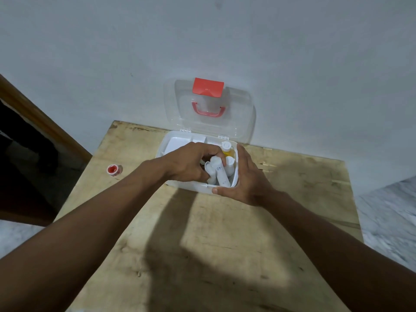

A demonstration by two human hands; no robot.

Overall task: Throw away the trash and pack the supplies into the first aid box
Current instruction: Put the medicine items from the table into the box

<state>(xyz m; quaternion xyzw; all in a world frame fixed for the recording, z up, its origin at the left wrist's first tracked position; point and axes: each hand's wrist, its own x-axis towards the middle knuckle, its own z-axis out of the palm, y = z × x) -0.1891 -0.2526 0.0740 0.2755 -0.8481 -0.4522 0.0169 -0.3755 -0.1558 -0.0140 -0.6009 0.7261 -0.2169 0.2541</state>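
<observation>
The white first aid box (233, 176) stands open against the wall, its clear lid (243, 113) with red latch and handle raised. Inside lie white bandage rolls (221, 174), a white bottle (229, 164) and a yellow bottle (226, 147) with a white cap. My left hand (191, 162) reaches into the box, fingers curled around a bandage roll. My right hand (245, 176) cups the box's right front corner, thumb on the front rim. A red-and-white tape roll (114, 170) lies on the table, left of the box.
The worn wooden table (202, 244) runs to the grey wall. A dark wooden door frame (40, 122) stands to the left. Marble floor (387, 217) shows at the right and lower left.
</observation>
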